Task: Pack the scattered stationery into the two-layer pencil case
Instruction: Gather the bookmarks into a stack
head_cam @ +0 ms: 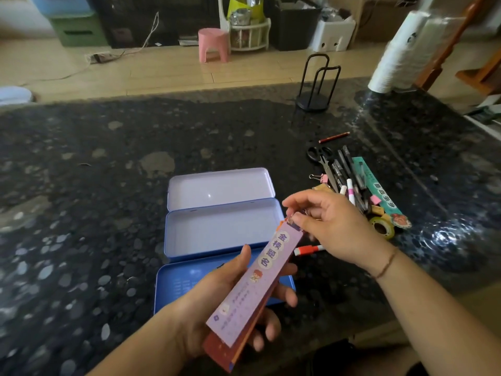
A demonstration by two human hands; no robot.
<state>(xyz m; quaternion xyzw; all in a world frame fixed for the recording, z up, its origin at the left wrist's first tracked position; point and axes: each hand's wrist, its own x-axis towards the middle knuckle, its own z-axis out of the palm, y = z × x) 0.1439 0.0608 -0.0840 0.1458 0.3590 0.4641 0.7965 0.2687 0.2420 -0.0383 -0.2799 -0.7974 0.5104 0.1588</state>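
Observation:
A blue metal pencil case (221, 229) lies open on the dark stone counter, its lid (219, 187) folded back and a flat blue tray (179, 283) in front of it. My left hand (217, 302) holds a stack of long card bookmarks (254, 289), purple on top and red-orange beneath. My right hand (333, 226) pinches the stack's upper end. To the right lies a pile of stationery: black scissors (322, 161), several pens (349, 177), a teal bookmark (382, 194), a roll of tape (382, 227), a binder clip (318, 177). A red and white marker (309, 249) lies under my right hand.
A red pencil (334, 137) lies apart behind the pile. A black wire stand (314, 85) sits at the counter's far edge, with a stack of white paper cups (398, 52) to its right. Beyond the counter are a tiled floor and a pink stool (213, 44).

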